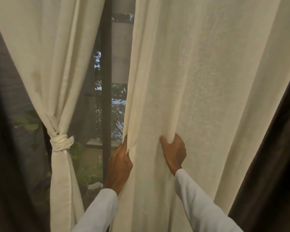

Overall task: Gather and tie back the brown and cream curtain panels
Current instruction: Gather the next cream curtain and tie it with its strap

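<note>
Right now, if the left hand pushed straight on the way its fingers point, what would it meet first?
Probably the window beyond the gap: the left hand grips the edge of the right cream curtain, fingers pointing up and forward. Depth is unclear.

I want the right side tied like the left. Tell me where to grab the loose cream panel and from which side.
Judging by the tied cream panel, cinch the loose cream panel at knot height. Come from its free inner edge, where the left hand grips, sweeping outward past the right hand toward the brown curtain.
</note>
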`<action>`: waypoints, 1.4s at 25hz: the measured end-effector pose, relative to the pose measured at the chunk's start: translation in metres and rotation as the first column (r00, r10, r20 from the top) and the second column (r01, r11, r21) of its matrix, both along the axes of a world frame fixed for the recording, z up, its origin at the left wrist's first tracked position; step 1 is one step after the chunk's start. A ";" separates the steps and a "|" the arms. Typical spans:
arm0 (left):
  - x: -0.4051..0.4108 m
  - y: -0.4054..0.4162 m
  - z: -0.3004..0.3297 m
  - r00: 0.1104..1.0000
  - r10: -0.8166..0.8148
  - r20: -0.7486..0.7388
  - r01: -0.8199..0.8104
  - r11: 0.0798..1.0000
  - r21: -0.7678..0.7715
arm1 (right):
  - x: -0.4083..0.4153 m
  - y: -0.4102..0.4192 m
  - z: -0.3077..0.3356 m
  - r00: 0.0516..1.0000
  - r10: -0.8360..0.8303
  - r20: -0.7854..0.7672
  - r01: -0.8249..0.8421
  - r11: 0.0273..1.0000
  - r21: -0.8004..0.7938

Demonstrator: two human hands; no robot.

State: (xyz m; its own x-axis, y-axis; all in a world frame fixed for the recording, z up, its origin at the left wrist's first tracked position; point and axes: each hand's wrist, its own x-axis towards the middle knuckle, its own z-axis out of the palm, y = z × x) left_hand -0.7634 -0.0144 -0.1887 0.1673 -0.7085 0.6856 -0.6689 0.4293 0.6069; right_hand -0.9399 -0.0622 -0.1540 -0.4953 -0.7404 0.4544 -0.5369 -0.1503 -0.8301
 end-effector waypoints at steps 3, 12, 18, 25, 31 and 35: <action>0.003 0.007 0.007 0.999 -0.052 -0.002 0.052 0.999 0.006 | 0.006 0.004 -0.008 0.997 -0.004 -0.076 -0.004 0.994 -0.109; -0.022 -0.009 0.001 0.996 -0.018 0.091 0.004 0.988 0.152 | 0.011 0.031 -0.064 0.925 -0.008 -0.381 -0.060 0.984 -0.168; -0.074 -0.003 0.013 0.964 -0.264 -0.028 0.262 0.932 0.250 | 0.023 0.037 -0.080 0.901 0.241 -0.360 -0.243 0.969 0.038; -0.072 -0.020 0.005 0.998 -0.070 0.010 0.066 0.978 0.197 | -0.031 0.060 -0.103 0.764 0.492 -0.417 -0.461 0.869 0.181; -0.062 -0.026 0.004 0.999 -0.035 0.026 0.031 0.987 0.158 | -0.102 0.056 -0.066 0.994 -0.064 0.090 0.077 0.985 -0.152; -0.064 -0.027 0.003 0.997 -0.065 0.033 0.059 0.988 0.144 | -0.100 0.042 -0.036 0.967 0.139 0.212 -0.123 0.989 -0.085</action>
